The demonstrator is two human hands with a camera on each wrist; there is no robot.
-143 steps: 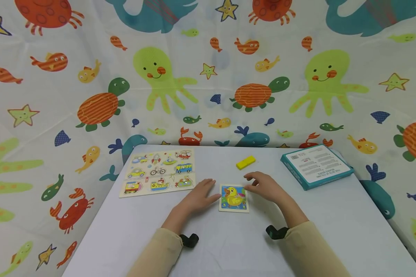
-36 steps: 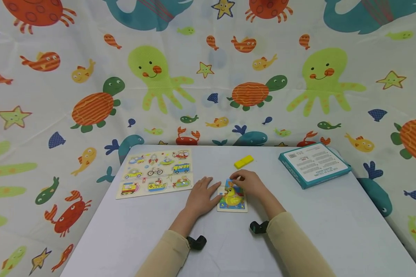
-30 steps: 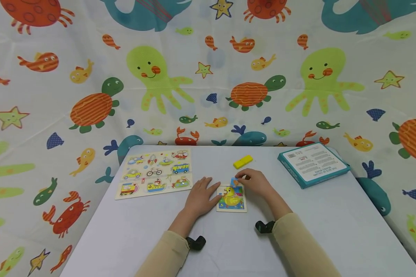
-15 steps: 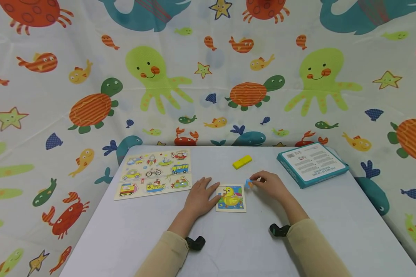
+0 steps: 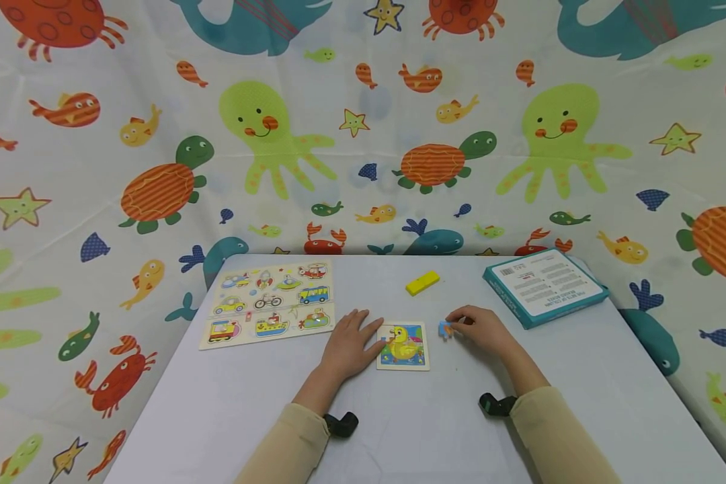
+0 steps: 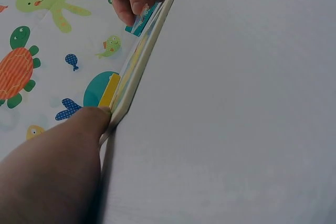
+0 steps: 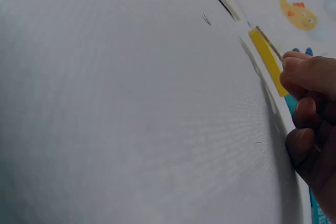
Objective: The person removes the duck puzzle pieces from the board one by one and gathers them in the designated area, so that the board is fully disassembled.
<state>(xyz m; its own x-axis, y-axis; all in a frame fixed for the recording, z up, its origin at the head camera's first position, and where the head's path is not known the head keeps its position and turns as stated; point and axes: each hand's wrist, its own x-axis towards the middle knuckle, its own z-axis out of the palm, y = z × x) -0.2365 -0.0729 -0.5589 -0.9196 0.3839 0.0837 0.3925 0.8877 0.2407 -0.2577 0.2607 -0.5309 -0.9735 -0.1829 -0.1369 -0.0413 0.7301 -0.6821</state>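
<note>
A small square duck puzzle [image 5: 402,346] in a pale frame lies on the white table. My left hand [image 5: 349,346] rests flat beside it with spread fingers, the thumb at its left edge; in the left wrist view the thumb [image 6: 97,119] meets the frame's side. My right hand [image 5: 474,328], to the right of the puzzle, pinches a small blue and orange puzzle piece [image 5: 444,329] between thumb and fingertips. The right wrist view shows that piece [image 7: 269,43] edge-on as a thin strip, part of it hidden by the fingers.
A wooden board with vehicle pictures [image 5: 269,304] lies at the back left. Behind the puzzle is a yellow block [image 5: 423,283]. A teal box [image 5: 546,287] with a white label stands at the back right, before a sea-animal cloth [image 5: 363,81].
My right hand took hold of the blue piece at the puzzle's top right, lifted it out and carried it to the right. The left hand moved in slightly, then stayed at the puzzle's left edge.
</note>
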